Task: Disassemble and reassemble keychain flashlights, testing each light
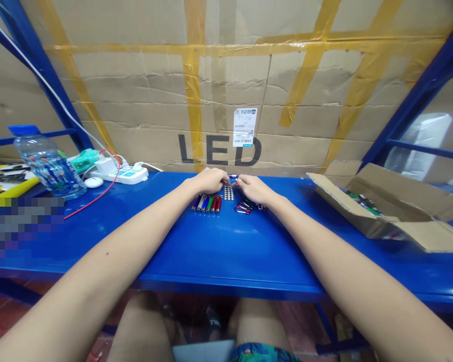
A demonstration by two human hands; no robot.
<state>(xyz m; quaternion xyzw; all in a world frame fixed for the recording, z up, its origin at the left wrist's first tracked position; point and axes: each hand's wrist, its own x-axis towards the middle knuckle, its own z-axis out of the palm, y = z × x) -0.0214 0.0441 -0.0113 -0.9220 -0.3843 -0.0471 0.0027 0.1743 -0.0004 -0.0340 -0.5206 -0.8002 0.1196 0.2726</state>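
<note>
Both my arms reach far forward over a blue shelf top [226,251]. My left hand [208,180] and my right hand [252,188] meet at the back of it, fingers curled and pinching a small thin item between them; it is too small to name. Just below the left hand lies a row of small coloured metal tubes [207,203], side by side. A block of tiny silver cylinders [228,192] stands between the hands. Under the right hand sits a pile of coloured clips [244,207].
An open cardboard box [377,211] with coloured items lies at the right. At the left stand a plastic water bottle [50,168], a white power strip [121,174] with a red wire, and tools. A taped cardboard wall marked LED [219,150] closes the back.
</note>
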